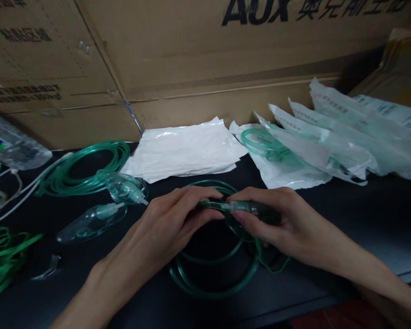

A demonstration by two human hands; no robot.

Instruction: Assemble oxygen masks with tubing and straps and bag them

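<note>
My left hand [173, 214] pinches the end of a green oxygen tube [214, 292], whose coils lie on the dark table below both hands. In my right hand [284, 219] is a clear green oxygen mask [265, 212], gripped around its connector [239, 206]. The tube end meets the tip of the connector between my fingertips; how far it is pushed on I cannot tell. Part of the mask is hidden behind my right fingers. A thin green strap [277, 269] hangs beneath that hand.
Left on the table [140, 297] are two loose masks [92, 224], coiled green tubing [85, 169], green elastic straps [3, 260], small clear strips [50, 269] and a plastic bottle [17, 141]. White pouches [188, 151] and filled bags [356, 132] stand along the cardboard box [198, 59].
</note>
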